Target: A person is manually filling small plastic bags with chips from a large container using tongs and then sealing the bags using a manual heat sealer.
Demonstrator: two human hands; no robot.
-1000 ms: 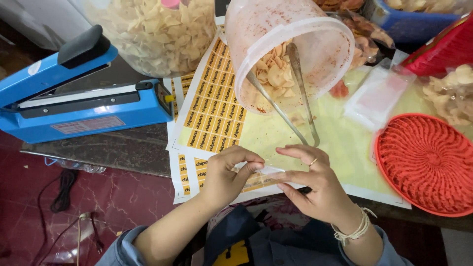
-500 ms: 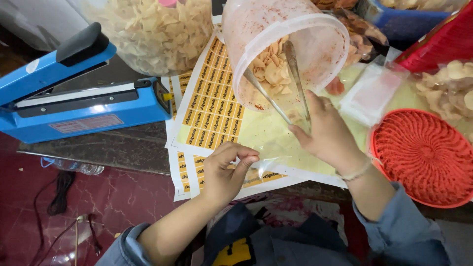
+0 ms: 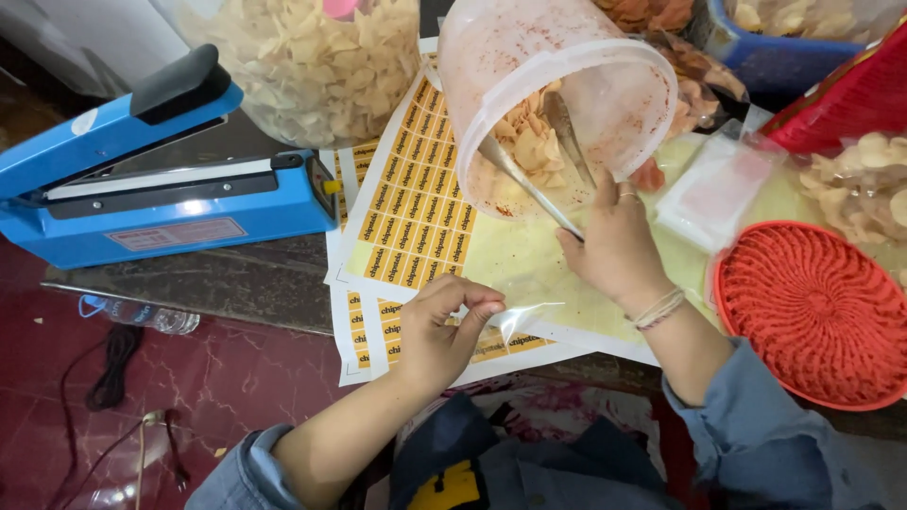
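A: What are the hands doing near the tipped tub (image 3: 567, 85)?

B: Right hand (image 3: 614, 250) grips the metal tongs (image 3: 529, 179) at the tub's mouth, reaching into the chips (image 3: 529, 142). Left hand (image 3: 444, 331), below the tub, pinches what looks like a clear bag (image 3: 515, 316) over the sticker sheet (image 3: 416, 203).

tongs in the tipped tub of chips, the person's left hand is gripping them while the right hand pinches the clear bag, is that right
Not quite: the hands are swapped. In the head view the right hand grips the metal tongs that reach into the tipped tub of chips, while the left hand pinches the clear bag over the sticker sheets.
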